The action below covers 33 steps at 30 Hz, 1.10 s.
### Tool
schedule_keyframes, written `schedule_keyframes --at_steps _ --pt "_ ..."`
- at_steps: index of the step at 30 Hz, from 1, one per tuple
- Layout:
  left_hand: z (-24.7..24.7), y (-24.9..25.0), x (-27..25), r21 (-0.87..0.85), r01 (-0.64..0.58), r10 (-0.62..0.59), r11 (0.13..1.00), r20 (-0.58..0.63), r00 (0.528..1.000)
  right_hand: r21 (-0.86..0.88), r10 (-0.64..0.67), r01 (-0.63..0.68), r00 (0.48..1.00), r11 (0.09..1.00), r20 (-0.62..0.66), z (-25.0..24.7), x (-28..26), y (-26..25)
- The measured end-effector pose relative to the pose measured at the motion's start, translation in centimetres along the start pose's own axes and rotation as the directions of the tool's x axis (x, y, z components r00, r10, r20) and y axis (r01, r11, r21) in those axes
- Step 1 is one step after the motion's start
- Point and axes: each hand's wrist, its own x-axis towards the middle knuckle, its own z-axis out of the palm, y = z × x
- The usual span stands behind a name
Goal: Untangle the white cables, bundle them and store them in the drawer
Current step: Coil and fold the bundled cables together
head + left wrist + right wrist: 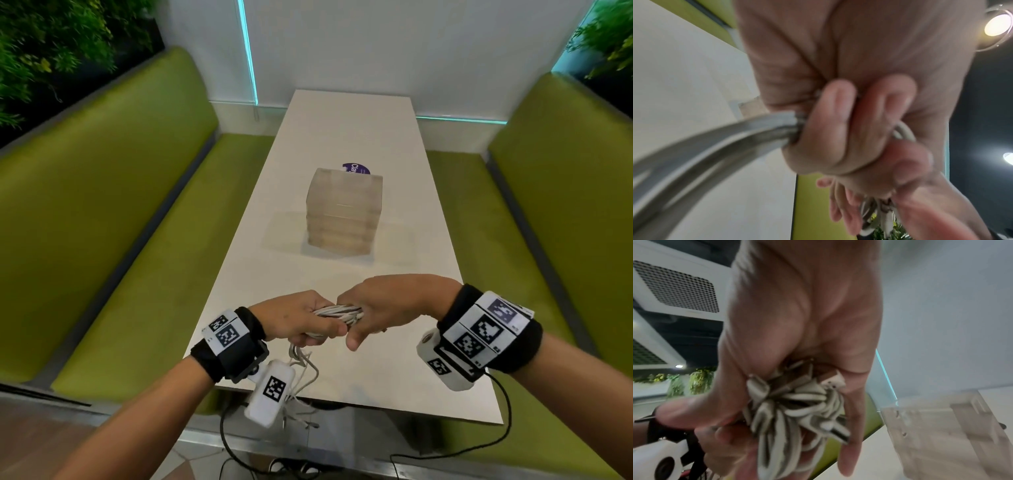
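A bundle of white cables (337, 314) stretches between my two hands just above the near end of the white table (349, 144). My left hand (301, 320) grips one end, fingers (830, 123) curled round the strands; loose cable ends (301, 377) hang below it over the table edge. My right hand (380, 310) holds the other end, where looped cables (797, 408) and plugs bunch in the palm under curled fingers. The translucent drawer unit (344, 214) stands mid-table beyond the hands, its drawers closed.
A purple round label (356, 168) shows behind the drawer unit. Green benches (120, 205) run along both sides of the table. Black wrist-camera cords (507, 425) dangle below the near table edge.
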Motion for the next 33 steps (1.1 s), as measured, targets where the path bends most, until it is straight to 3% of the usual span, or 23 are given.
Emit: schedule_keyframes --at_steps 4,8,14,17,22,25,28,33 --pt "-0.3 -0.1 -0.1 -0.010 -0.005 0.005 1.000 0.007 1.000 0.133 -0.069 0.072 0.997 0.989 -0.026 0.2 -0.1 0.2" --pt "-0.3 -0.3 0.0 -0.032 -0.017 0.017 0.999 0.008 1.000 0.163 -0.056 0.063 0.997 0.985 -0.046 0.5 -0.2 0.2" --pt "0.0 -0.7 0.1 -0.095 -0.110 0.111 0.989 -0.004 0.994 0.013 -0.039 0.040 0.999 0.999 -0.018 0.0 -0.1 0.4" --pt "-0.3 -0.9 0.1 -0.161 -0.158 0.154 0.974 -0.039 0.987 -0.064 -0.036 0.031 0.997 0.997 -0.068 -0.1 -0.1 0.6" --pt "0.0 -2.8 -0.5 -0.165 -0.185 0.182 0.969 -0.035 0.983 -0.020 -0.042 0.039 0.987 0.999 -0.157 -1.1 -0.9 1.2" --pt "0.4 -3.7 -0.7 -0.178 -0.212 0.178 0.961 -0.190 0.966 0.090 -0.057 0.080 0.970 0.993 -0.235 -1.5 -1.2 1.6" --pt "0.3 -3.8 -0.9 -0.174 -0.254 0.181 0.951 -0.353 0.918 0.212 -0.058 0.134 0.943 0.968 -0.328 -1.3 -1.2 1.6" --pt "0.1 -3.6 -0.9 -0.173 -0.334 0.211 0.926 -0.498 0.841 0.334 -0.010 0.178 0.894 0.926 -0.449 -0.6 -0.6 1.3"
